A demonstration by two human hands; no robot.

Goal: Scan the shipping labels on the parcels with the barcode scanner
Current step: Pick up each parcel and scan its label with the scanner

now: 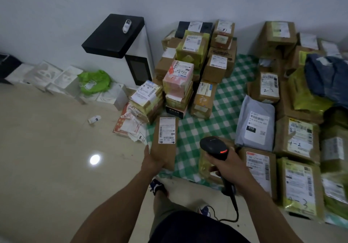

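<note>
Scanner (213, 145) sits in the gripping right hand (227, 165), just right of a long brown parcel (165, 154). Left hand (152, 160) holds the parcel's near end; its long axis runs away from the person, label (167, 130) on the far half, face up.

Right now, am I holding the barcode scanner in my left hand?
No, the right hand grips the barcode scanner, while the left hand holds a brown parcel.
</note>
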